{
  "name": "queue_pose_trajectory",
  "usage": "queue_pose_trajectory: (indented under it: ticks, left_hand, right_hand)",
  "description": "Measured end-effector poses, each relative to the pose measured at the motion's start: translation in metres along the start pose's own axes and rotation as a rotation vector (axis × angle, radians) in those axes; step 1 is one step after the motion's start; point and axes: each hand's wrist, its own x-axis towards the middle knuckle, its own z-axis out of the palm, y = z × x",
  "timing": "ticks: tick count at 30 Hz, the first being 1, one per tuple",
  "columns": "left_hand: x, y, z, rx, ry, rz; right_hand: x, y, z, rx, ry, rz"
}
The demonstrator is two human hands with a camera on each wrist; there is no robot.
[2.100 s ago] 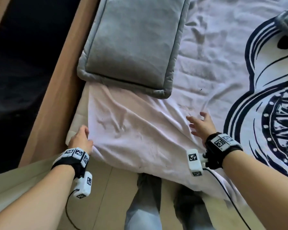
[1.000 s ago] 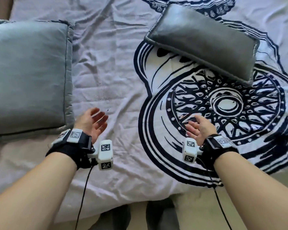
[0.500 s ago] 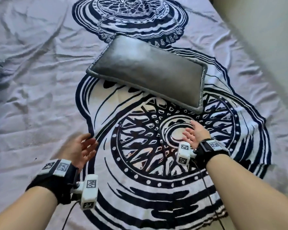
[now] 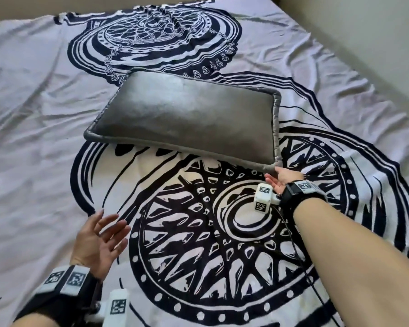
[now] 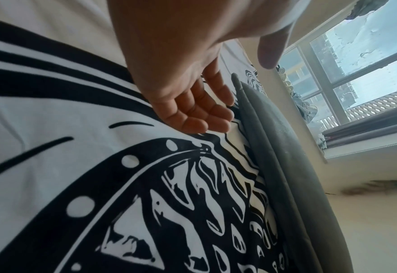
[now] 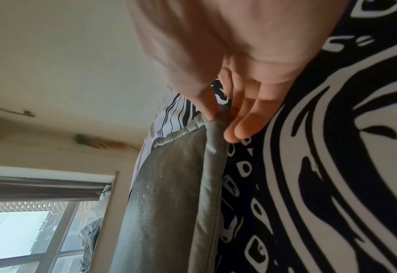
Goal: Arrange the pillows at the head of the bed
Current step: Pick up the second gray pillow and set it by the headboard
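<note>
Pillow: I see one dark grey pillow (image 4: pixel 187 121) with a piped edge lying flat on the bed, angled across the printed sheet, its near right corner closest to me.
Right hand: my right hand (image 4: pixel 279 180) reaches that near right corner; in the right wrist view the thumb sits on top of the piping and the fingers (image 6: pixel 246 118) lie under or beside the corner. The grip looks like a light pinch on the corner, not a full clasp.
Left hand: my left hand (image 4: pixel 99 241) hovers above the sheet, palm turned inward, fingers spread and straight, a wide grip holding nothing. It is well short of the pillow's near left corner.
Bed: the bedsheet (image 4: pixel 28 142) is pale and wrinkled, printed with large dark wheel-like rings; the pillow straddles the gap between two of them.
Wrists: black bands with white marker blocks (image 4: pixel 262 197) sit on both wrists, a cable trailing from the right one.
Room: a beige wall (image 4: pixel 364 31) borders the bed's far right side; a window (image 5: pixel 361 55) shows in the left wrist view.
</note>
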Motion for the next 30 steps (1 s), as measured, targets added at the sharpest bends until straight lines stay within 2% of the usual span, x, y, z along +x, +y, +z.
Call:
queue_pose_trajectory:
  ticks: [3,6,13,19,22,26,28,30]
  left_hand:
    - [0.002,-0.013,0.004,-0.022,0.000,-0.020]
    - [-0.003,-0.019,0.012,-0.042,-0.005,-0.039]
    - [-0.020,-0.027,0.047,-0.005,-0.044,-0.099]
    - [-0.029,-0.042,0.057,-0.027,-0.039,-0.140]
    - [-0.037,-0.044,0.059,0.096,-0.059,-0.145]
    - [-0.005,-0.056,0.044,0.433,0.000,0.045]
    - [0.025,-0.069,0.031,0.482,-0.005,0.078]
    - [0.016,-0.060,0.023,0.452,-0.028,0.032]
  right_hand:
    - [0.001,0.000,0.006,-0.009,0.064,-0.032]
    - [-0.026,0.008,0.013,-0.053,0.085,-0.036]
    - [-0.171,0.097,0.020,-0.067,-0.191,0.165]
    - [-0.257,0.167,0.021,-0.086,-0.291,0.356]
    - [-0.279,0.182,0.013,-0.072,-0.345,0.461]
    - [-0.290,0.179,0.001,-0.221,-0.342,0.471]
    - [-0.289,0.166,-0.004,-0.367,-0.345,0.447]
    - [-0.279,0.147,-0.006,-0.410,-0.333,0.421]
